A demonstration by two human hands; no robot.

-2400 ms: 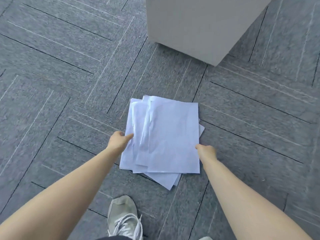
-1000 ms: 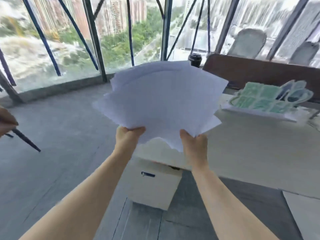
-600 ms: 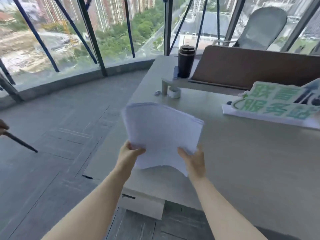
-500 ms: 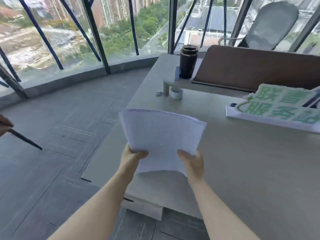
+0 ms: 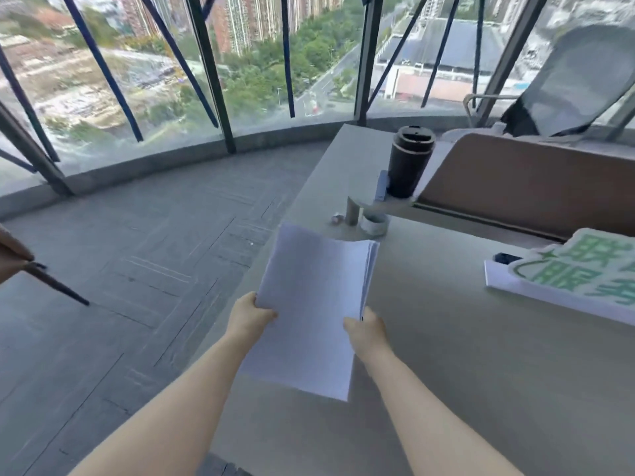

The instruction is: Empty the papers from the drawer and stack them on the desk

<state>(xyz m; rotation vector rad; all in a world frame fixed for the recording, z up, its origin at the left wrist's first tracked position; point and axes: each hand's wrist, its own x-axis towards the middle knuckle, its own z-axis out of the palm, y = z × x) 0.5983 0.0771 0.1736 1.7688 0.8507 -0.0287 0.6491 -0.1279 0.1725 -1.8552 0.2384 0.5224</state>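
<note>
Squared up since fanning out a second ago, the papers (image 5: 312, 304) sit pinched between my left hand (image 5: 249, 316) and right hand (image 5: 366, 329) at the desk (image 5: 481, 389) edge, so a loosened grip could spill sheets floorward.

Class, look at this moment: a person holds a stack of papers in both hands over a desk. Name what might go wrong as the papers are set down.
1. The papers are held only at their side edges by the left hand and right hand, so sheets may slip or fan out.
2. The stack hangs near the desk edge and could slide to the floor.
3. Pushed forward, it could nudge the tape roll.
</note>
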